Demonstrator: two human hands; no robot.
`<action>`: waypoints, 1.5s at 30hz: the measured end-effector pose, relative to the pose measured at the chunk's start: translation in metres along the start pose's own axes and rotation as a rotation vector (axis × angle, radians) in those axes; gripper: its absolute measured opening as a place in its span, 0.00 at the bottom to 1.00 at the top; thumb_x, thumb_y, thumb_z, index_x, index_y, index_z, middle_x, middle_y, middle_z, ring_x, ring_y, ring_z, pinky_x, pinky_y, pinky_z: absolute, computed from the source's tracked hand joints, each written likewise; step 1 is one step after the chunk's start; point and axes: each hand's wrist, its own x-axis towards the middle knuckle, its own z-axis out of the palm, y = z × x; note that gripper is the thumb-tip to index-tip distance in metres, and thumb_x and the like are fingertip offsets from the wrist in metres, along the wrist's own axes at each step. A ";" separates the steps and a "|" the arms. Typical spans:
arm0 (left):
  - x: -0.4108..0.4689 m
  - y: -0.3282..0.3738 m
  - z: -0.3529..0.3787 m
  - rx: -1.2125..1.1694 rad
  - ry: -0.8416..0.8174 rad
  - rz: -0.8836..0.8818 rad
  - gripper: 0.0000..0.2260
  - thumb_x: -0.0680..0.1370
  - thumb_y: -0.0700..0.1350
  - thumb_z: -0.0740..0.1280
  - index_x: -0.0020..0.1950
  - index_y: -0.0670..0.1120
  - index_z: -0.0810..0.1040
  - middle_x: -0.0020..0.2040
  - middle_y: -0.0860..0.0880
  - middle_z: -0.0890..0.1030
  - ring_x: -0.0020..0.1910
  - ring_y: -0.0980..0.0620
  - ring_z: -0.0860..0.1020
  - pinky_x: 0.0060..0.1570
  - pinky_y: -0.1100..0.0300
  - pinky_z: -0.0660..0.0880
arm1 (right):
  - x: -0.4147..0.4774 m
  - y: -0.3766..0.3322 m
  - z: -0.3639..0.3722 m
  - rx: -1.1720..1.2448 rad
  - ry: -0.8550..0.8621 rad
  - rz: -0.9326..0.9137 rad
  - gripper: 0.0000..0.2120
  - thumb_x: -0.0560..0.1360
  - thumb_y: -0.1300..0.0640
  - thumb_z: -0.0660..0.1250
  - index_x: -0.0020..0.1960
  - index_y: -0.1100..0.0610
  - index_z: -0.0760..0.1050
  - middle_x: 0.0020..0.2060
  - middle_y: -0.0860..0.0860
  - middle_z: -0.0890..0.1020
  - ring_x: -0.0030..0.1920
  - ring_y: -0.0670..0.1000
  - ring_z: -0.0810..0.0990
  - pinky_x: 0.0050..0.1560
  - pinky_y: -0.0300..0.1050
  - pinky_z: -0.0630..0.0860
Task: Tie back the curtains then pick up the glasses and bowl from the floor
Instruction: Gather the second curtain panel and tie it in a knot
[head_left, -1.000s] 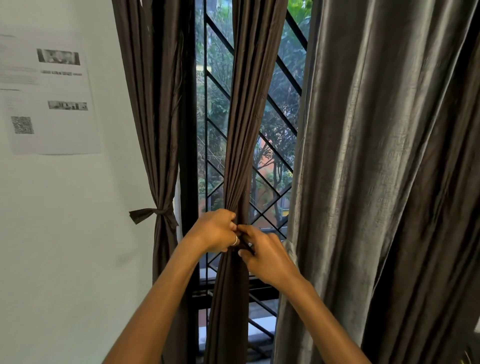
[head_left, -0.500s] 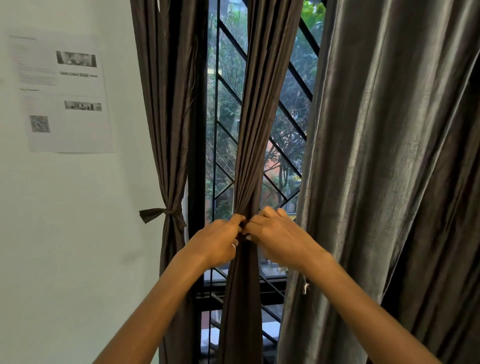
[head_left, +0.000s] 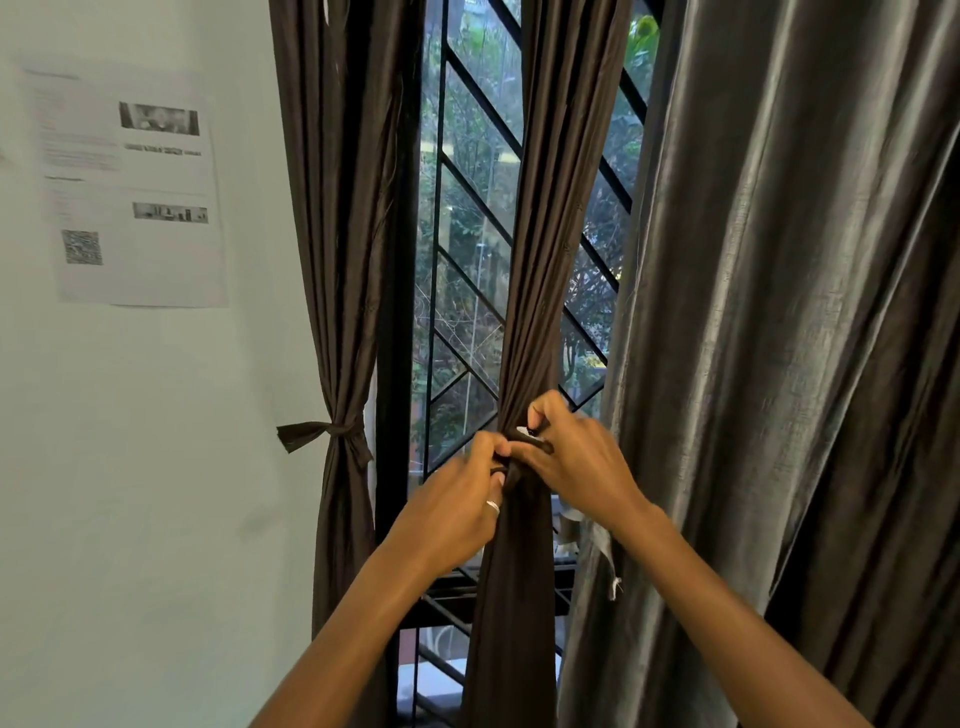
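I note one printed sheet (head_left: 171, 270) on the wall (head_left: 156, 467). Its lines of small text and the bold heading at mid-sheet are too blurred for me to read. A QR code (head_left: 81, 247) stands at the sheet's lower left, and its pattern is indistinct. Two printed photographs (head_left: 159, 118) on the sheet show no lettering I can make out. I can read nothing else in view.

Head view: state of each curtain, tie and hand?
left curtain, gathered and tied back.
middle curtain, gathered, knot not yet finished.
right curtain, hanging loose, untied.
tie, wrapped round middle curtain, held by both hands.
left hand, grips tie.
right hand, pinches tie.
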 end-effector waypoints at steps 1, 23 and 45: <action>0.000 -0.001 0.001 -0.011 0.003 0.001 0.09 0.84 0.48 0.56 0.62 0.56 0.60 0.40 0.50 0.75 0.33 0.51 0.73 0.34 0.48 0.73 | -0.003 0.001 0.002 -0.012 0.040 -0.018 0.16 0.76 0.45 0.70 0.50 0.51 0.65 0.29 0.45 0.73 0.28 0.48 0.73 0.29 0.48 0.70; 0.011 -0.007 0.007 -0.029 0.079 -0.012 0.10 0.84 0.45 0.56 0.63 0.47 0.73 0.45 0.50 0.80 0.40 0.51 0.77 0.41 0.50 0.76 | -0.027 -0.003 0.009 -0.245 -0.157 -0.024 0.12 0.75 0.47 0.57 0.51 0.46 0.78 0.41 0.44 0.74 0.46 0.50 0.68 0.48 0.53 0.70; 0.015 -0.001 -0.001 -0.004 0.035 -0.110 0.19 0.84 0.42 0.58 0.75 0.46 0.68 0.62 0.43 0.81 0.54 0.47 0.81 0.55 0.53 0.79 | -0.038 -0.007 0.030 -0.292 -0.036 -0.047 0.10 0.79 0.57 0.57 0.54 0.58 0.75 0.51 0.53 0.76 0.48 0.57 0.76 0.47 0.51 0.76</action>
